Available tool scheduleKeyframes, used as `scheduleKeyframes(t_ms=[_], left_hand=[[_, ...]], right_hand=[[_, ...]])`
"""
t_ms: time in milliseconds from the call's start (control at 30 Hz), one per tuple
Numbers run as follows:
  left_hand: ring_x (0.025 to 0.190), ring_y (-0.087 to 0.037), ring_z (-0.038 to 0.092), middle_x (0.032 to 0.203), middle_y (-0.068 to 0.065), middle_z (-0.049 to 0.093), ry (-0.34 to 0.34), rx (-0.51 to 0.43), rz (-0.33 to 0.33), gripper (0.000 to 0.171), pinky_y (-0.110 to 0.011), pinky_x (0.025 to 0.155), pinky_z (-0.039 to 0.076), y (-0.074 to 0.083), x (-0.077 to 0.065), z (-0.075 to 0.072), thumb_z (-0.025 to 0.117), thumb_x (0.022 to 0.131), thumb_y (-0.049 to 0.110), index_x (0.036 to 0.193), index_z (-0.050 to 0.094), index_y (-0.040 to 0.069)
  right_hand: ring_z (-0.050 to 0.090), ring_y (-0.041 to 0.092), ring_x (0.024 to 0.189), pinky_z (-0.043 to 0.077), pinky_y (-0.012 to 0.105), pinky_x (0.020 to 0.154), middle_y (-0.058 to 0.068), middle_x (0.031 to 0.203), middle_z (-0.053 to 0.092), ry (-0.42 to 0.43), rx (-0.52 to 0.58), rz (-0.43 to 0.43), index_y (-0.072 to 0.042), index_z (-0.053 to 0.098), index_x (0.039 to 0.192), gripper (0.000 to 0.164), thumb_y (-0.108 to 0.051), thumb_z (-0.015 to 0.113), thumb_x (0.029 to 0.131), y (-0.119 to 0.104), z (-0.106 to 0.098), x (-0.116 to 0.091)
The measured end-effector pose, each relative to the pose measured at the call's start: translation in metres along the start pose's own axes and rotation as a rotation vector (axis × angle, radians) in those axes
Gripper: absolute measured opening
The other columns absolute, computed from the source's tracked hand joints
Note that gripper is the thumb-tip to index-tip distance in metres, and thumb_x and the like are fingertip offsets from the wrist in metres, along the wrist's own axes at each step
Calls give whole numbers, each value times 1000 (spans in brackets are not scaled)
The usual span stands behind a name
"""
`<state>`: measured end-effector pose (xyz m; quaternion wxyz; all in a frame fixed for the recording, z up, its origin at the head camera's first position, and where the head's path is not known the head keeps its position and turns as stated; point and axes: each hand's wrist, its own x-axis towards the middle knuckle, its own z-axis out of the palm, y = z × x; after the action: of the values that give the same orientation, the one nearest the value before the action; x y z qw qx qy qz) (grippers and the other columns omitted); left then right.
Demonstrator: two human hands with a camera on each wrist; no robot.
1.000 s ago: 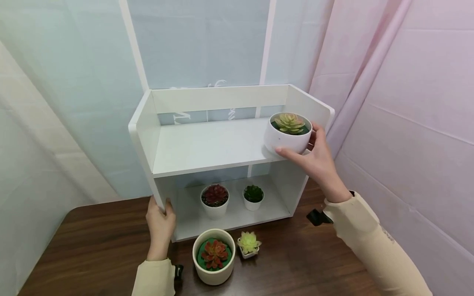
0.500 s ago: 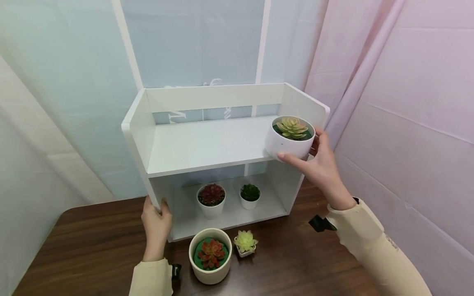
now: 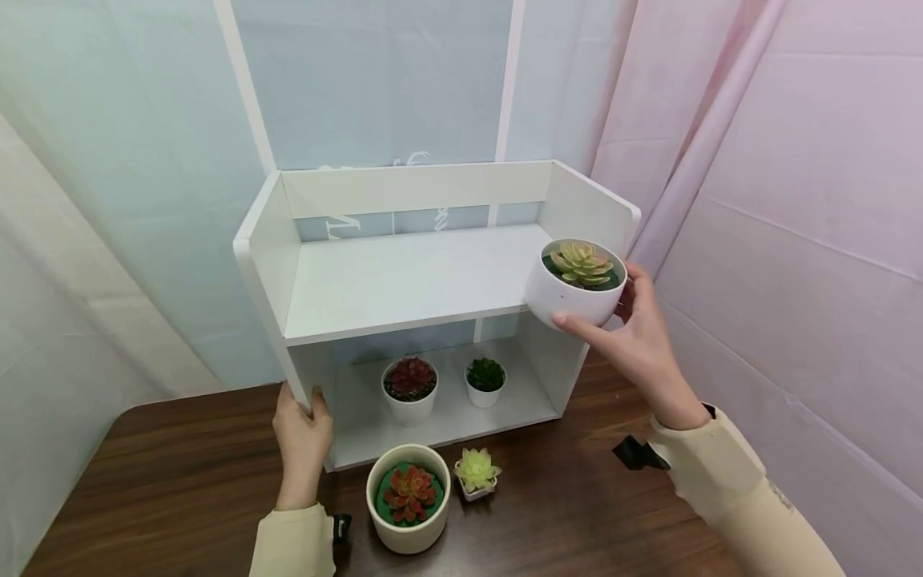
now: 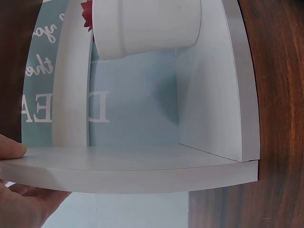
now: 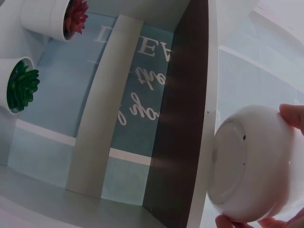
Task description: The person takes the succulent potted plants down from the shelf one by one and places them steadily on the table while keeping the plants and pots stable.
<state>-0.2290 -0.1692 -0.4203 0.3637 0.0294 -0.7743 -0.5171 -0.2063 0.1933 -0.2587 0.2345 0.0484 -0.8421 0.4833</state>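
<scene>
Being pinched by the right hand [image 3: 642, 336], a smooth, rounded pot [image 3: 568, 300] is held at three o'clock of the flat-panelled shelf [image 3: 404, 280], which is gripped at eight o'clock by the left hand [image 3: 303, 437].

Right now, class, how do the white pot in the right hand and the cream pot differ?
The white pot is held in the right hand; the cream pot stands on the table. The white pot has a pink-tinged green plant; the cream pot has a red plant. Both are round and open-topped.
</scene>
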Motion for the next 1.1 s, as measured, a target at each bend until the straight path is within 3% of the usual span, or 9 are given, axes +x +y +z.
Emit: scheduleKeyframes(t_ms=[233, 533, 967, 1100], left_hand=[[105, -54, 56, 112, -36, 58, 0, -1, -20, 29, -68, 81, 45, 0, -1, 0, 49, 91, -7, 118, 51, -16], [105, -54, 56, 112, -37, 59, -16, 1, -27, 30, -67, 80, 45, 3, -1, 0, 49, 91, -6, 120, 51, -15], [105, -55, 56, 112, -37, 57, -16, 9, -19, 30, -68, 80, 45, 1, 0, -1, 49, 91, -7, 120, 50, -16], [105, -54, 56, 113, -36, 57, -22, 11, -26, 30, -68, 80, 45, 0, 1, 0, 48, 92, -7, 120, 50, -16]], right_hand=[[51, 10, 103, 44, 13, 79, 1, 128, 48, 11, 30, 0, -15, 27, 143, 87, -17, 82, 75, 4, -5, -10], [52, 10, 109, 46, 10, 83, 4, 133, 45, 10, 60, 0, -15, 27, 144, 87, -12, 81, 75, 10, -11, -24], [54, 5, 101, 45, 9, 79, -5, 124, 48, 28, 7, 33, -11, 31, 140, 82, -8, 81, 75, 37, -14, -42], [53, 2, 101, 42, 7, 81, -2, 123, 48, 32, -23, 24, -6, 31, 140, 84, -6, 82, 73, 49, -13, -46]])
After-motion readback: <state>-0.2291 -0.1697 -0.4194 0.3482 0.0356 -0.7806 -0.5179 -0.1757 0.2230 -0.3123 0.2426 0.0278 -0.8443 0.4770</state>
